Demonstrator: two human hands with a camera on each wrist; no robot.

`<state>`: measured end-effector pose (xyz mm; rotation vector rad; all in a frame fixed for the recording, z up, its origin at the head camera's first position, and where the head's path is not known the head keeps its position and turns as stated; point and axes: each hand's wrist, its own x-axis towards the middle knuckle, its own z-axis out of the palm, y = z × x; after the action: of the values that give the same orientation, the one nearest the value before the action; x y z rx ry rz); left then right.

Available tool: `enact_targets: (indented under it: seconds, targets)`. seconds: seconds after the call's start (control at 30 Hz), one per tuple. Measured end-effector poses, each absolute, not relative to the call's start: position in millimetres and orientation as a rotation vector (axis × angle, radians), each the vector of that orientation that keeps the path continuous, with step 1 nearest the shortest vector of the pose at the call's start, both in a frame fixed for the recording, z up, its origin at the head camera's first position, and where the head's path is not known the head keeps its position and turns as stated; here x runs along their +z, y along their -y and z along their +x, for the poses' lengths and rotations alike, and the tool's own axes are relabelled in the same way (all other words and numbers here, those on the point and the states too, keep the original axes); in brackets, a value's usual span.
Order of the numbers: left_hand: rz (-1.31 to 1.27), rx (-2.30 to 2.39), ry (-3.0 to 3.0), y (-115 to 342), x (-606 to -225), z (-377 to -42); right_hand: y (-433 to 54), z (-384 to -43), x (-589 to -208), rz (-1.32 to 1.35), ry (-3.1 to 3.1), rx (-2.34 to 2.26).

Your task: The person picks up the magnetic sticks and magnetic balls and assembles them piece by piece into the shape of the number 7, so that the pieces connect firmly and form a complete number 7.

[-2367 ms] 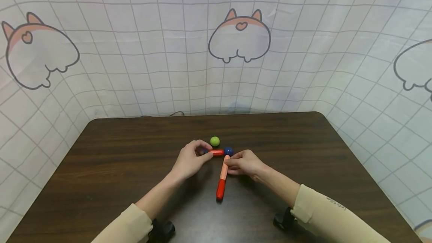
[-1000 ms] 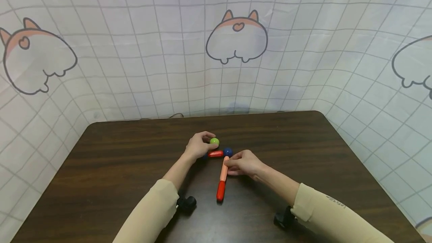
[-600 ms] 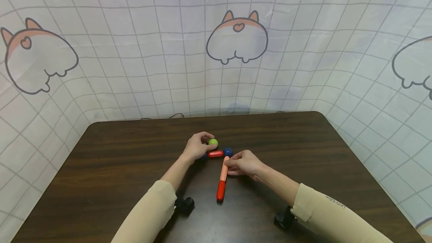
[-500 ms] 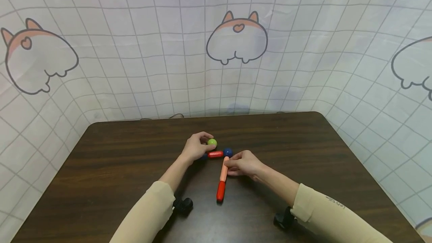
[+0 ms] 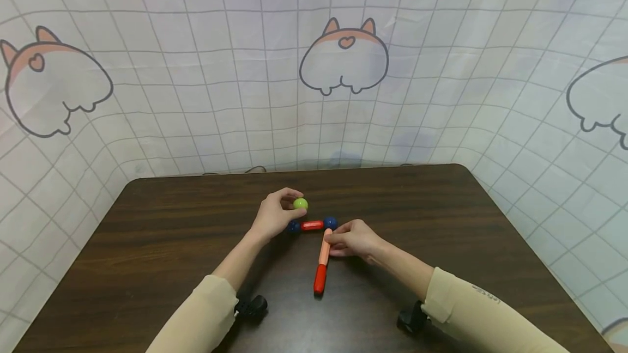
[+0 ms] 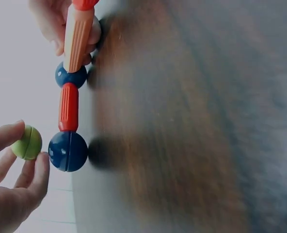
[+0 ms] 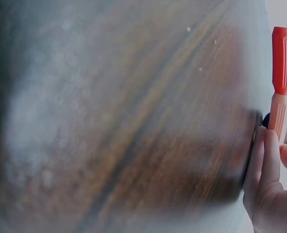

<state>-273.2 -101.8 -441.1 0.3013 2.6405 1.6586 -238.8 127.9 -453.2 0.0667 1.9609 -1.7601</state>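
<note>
My left hand (image 5: 272, 215) pinches a green ball (image 5: 301, 204) between thumb and fingers, just behind the chain's left end. That chain has a blue ball (image 5: 293, 226), a short red rod (image 5: 312, 225) and a second blue ball (image 5: 330, 223) joined in a row. From the second ball a salmon rod (image 5: 325, 247) runs toward the front, with another red rod (image 5: 319, 279) on its near end. My right hand (image 5: 358, 239) holds the salmon rod near that ball. In the left wrist view, the green ball (image 6: 28, 143) looks apart from the nearest blue ball (image 6: 68, 151).
The pieces are near the middle of a dark wooden table (image 5: 162, 244). Behind it hangs a white checked curtain (image 5: 235, 70) with cartoon animal prints. Black wrist cameras sit under both sleeves, one (image 5: 252, 306) at the left and one (image 5: 411, 317) at the right.
My left hand has gone from the short red rod to the green ball, gripped it and drawn it leftward, behind the left blue ball. The right hand stays nearly still on the salmon rod.
</note>
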Motion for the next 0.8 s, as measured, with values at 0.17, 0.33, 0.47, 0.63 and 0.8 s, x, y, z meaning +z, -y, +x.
enact_targets:
  seconds: [0.17, 0.33, 0.47, 0.63, 0.8]
  targets:
    - [0.324, 1.679, -2.637, 107.5, -438.4, -263.8, -127.4, -238.8, -452.3, 0.083, -1.953, -1.765]
    - [0.331, 1.682, -2.623, 112.0, -431.9, -250.1, -127.2, -240.3, -451.6, 0.086, -1.961, -1.765]
    - [0.352, 1.701, -2.573, 116.8, -428.9, -237.3, -126.7, -241.1, -452.2, 0.084, -1.959, -1.772]
    - [0.388, 1.675, -2.532, 122.4, -428.7, -220.8, -125.5, -243.4, -454.3, 0.078, -1.956, -1.780]
    - [0.409, 1.582, -2.544, 128.5, -432.0, -203.2, -124.2, -244.9, -453.8, 0.105, -1.960, -1.781]
